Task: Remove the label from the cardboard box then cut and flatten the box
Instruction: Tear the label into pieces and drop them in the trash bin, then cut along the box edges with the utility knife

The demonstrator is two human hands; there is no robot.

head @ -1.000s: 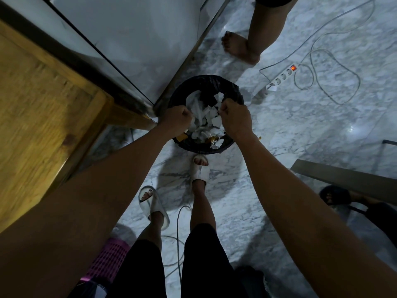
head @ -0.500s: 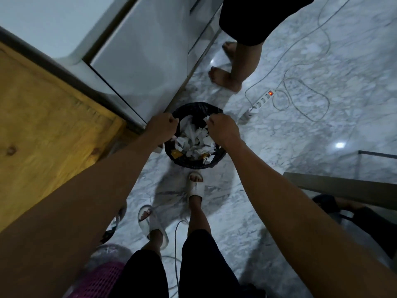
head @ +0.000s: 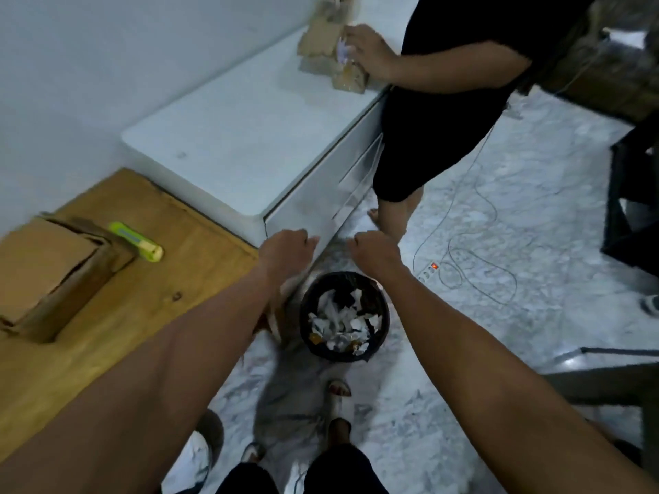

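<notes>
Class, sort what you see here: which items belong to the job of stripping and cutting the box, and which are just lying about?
Belongs to the job:
cardboard box on the wooden table
green cutter beside it
bin of torn paper scraps

Just lying about:
power strip and its cable on the floor
white cabinet

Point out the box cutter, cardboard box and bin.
box cutter (head: 136, 242): head view, middle of its green body.
cardboard box (head: 42, 265): head view, flat top panel.
bin (head: 381, 304): head view, right side of its black rim.
</notes>
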